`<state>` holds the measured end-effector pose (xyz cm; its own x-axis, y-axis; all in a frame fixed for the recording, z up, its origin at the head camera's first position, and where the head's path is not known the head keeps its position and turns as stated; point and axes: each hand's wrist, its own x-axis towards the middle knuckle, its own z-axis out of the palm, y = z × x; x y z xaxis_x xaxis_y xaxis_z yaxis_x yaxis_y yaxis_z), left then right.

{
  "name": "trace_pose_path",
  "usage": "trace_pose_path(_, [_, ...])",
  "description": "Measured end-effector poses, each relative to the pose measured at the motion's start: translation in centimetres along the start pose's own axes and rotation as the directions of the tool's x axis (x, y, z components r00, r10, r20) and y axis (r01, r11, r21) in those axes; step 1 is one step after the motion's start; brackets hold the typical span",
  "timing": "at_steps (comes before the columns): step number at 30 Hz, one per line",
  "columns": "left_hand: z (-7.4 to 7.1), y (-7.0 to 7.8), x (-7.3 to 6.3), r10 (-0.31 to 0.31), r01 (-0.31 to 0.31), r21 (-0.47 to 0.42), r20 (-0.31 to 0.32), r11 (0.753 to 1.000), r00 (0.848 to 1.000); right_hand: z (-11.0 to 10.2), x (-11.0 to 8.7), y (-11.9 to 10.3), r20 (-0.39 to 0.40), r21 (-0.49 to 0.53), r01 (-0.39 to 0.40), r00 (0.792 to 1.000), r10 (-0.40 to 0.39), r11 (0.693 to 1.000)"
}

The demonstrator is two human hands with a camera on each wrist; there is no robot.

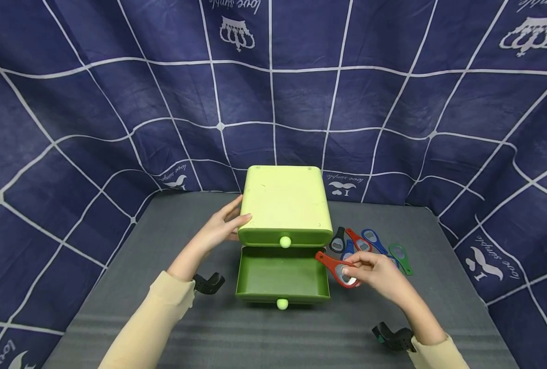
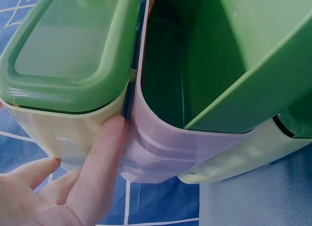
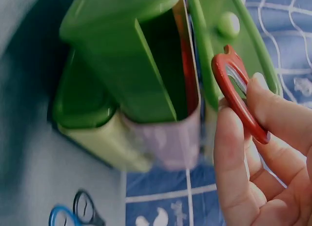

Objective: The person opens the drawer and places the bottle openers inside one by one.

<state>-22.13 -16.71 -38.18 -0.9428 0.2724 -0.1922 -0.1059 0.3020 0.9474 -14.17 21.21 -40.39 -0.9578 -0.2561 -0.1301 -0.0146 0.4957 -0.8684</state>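
Note:
A small drawer cabinet (image 1: pixel 285 197) with a yellow-green top stands in the middle of the table. Its green middle drawer (image 1: pixel 282 274) is pulled out, and the drawer above it is closed. My left hand (image 1: pixel 223 225) rests against the cabinet's left side, its fingers fairly straight; the left wrist view shows fingertips touching the top tier. In my right hand (image 1: pixel 377 271), pinched between thumb and fingers, is a red bottle opener (image 1: pixel 335 267), held at the right side of the open drawer. The right wrist view shows the same red bottle opener (image 3: pixel 236 94) close up, tilted.
Right of the cabinet lie several more bottle openers: a black one (image 1: pixel 337 240), another red one (image 1: pixel 358 240), blue ones (image 1: pixel 374 240) and a green one (image 1: pixel 400 256). Blue cloth (image 1: pixel 301 102) with white lines hangs behind the grey table (image 1: pixel 255 338).

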Motion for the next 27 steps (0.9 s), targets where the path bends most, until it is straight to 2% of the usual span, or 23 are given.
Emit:
trace_pose_path(4, [0.0,0.1,-0.1,-0.001,0.001,0.001,0.000,1.000,1.000,1.4,0.5,-0.9,0.063,-0.021,0.045,0.997,-0.044,0.999])
trace_pose_path(13, [0.1,0.2,-0.1,0.010,-0.010,-0.010,-0.002,1.000,1.000,5.3,2.6,-2.4,0.102,-0.161,0.179,0.981,-0.164,0.971])
trace_pose_path(20, [0.1,0.1,-0.1,0.010,-0.010,-0.026,0.000,1.000,1.000,7.3,3.9,-2.4,0.146,-0.233,0.252,0.964,-0.223,0.939])
trace_pose_path(27, [0.1,0.2,-0.1,0.016,-0.016,-0.033,0.001,0.999,1.000,8.8,4.8,-2.0,0.179,-0.251,0.302,0.948,-0.263,0.920])
